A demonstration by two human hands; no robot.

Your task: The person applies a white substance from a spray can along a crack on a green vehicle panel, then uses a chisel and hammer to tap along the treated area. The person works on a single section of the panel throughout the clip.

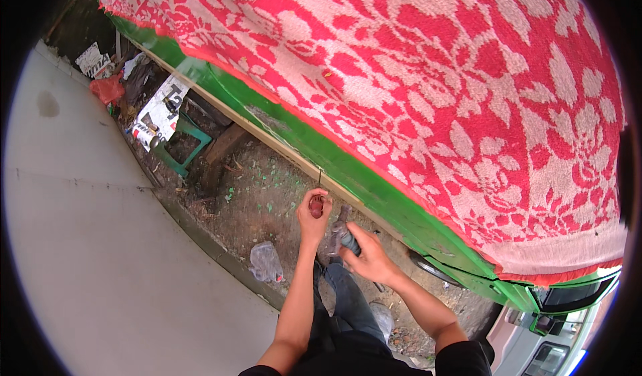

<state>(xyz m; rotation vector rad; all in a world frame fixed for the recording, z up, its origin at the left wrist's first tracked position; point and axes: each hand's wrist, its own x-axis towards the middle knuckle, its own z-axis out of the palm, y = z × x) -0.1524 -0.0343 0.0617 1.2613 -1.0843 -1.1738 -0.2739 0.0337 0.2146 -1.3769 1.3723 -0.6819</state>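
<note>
My left hand (310,225) is closed around the red handle of what looks like a screwdriver (316,207). Its thin dark shaft points away from me, up against the pale wooden strip (284,150) along the green side panel (251,105). Just to the right, my right hand (372,261) grips a hammer (336,234) with a grey metal head and a dark teal handle. The hammer head is close beside the left hand, apart from the screwdriver. My right fingers partly hide the hammer's handle.
A red and pink floral cloth (428,95) covers the top of the green vehicle. Down on the littered ground are a plastic bag (266,262), a green stool (194,147) and a printed white sheet (160,112). A pale wall (120,242) runs along the left; a white vehicle (545,359) stands lower right.
</note>
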